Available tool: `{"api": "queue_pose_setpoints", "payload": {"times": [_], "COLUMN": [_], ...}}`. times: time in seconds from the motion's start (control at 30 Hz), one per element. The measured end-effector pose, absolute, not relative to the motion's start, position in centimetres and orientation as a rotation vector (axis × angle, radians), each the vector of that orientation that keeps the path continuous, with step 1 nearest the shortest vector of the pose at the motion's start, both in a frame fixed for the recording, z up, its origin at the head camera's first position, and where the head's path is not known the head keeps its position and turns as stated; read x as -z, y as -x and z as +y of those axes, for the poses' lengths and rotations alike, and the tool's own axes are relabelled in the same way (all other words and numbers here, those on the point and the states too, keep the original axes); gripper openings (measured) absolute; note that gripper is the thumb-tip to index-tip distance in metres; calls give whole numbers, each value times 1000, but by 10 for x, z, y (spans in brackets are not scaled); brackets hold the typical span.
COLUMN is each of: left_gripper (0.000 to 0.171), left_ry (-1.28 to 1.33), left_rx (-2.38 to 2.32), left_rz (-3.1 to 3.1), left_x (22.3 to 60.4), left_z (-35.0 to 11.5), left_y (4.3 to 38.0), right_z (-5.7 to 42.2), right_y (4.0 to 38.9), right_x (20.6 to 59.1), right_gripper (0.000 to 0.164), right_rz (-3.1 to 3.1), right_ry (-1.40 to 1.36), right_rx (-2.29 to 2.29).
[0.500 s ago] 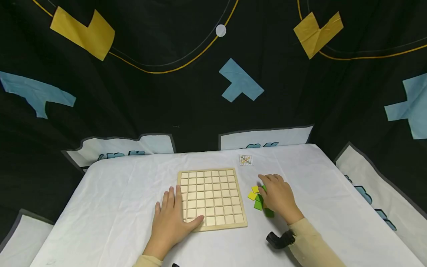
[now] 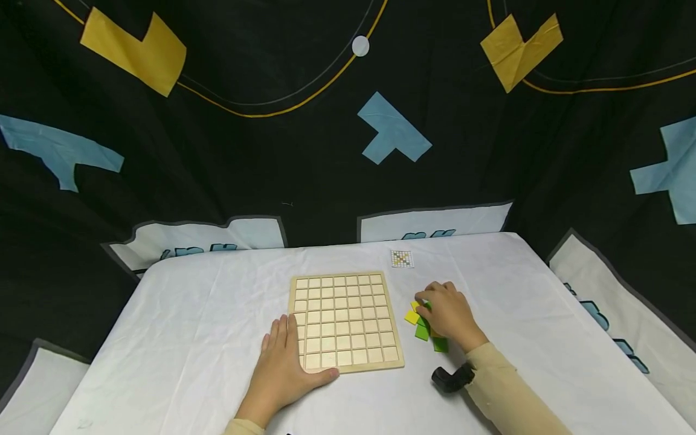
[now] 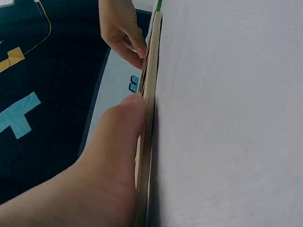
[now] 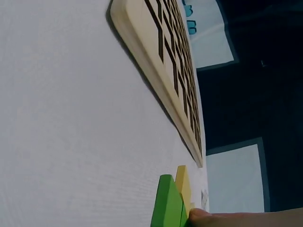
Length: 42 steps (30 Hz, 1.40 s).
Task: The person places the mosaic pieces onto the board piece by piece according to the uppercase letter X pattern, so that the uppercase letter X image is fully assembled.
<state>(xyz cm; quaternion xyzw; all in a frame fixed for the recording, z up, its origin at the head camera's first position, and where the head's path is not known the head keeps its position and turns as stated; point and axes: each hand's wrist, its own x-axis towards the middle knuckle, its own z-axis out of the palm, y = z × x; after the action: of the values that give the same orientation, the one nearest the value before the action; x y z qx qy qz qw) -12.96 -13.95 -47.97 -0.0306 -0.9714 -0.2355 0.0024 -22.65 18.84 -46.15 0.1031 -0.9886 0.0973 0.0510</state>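
A square wooden grid board (image 2: 348,323) lies on the white table. My left hand (image 2: 285,371) rests along its left side with fingers straight. The left thumb lies at the near edge, and in the left wrist view this thumb (image 3: 124,120) presses against the board's side. Right of the board, my right hand (image 2: 448,314) reaches down over a small heap of green tiles (image 2: 422,332) and yellow tiles (image 2: 411,317), hiding part of it. Its fingers bend toward the thumb at the heap's far end. I cannot tell whether a tile is pinched there.
A small printed pattern card (image 2: 402,259) lies beyond the board, toward the table's far edge. A black wrist mount (image 2: 453,379) sticks out from the right sleeve (image 2: 505,386). Dark patterned cloth (image 2: 304,169) hangs behind the table.
The right fingers have drawn in closer to the thumb over the tiles, and the hand has shifted slightly left. My left hand has slid a little toward me along the board's edge.
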Motion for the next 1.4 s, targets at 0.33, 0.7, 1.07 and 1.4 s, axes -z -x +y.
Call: {"api": "queue_pose_setpoints", "payload": {"times": [0.33, 0.7, 1.07, 1.4], "left_gripper": [145, 144, 142, 141], "left_ry": [117, 131, 123, 115], "left_rx": [723, 690, 672, 656], "left_rz": [-3032, -2992, -2972, -2982], "left_x": [484, 491, 495, 497], "left_z": [-140, -138, -135, -135], "left_y": [130, 133, 134, 134], "right_z": [192, 194, 155, 117], "right_y": [230, 241, 262, 276], "right_x": [463, 459, 446, 458], "right_gripper": [17, 14, 12, 11], "right_rz": [-3005, -3018, -2951, -2909], "right_ry": [-308, -257, -327, -383], "right_rx": [-458, -684, -979, -1065]}}
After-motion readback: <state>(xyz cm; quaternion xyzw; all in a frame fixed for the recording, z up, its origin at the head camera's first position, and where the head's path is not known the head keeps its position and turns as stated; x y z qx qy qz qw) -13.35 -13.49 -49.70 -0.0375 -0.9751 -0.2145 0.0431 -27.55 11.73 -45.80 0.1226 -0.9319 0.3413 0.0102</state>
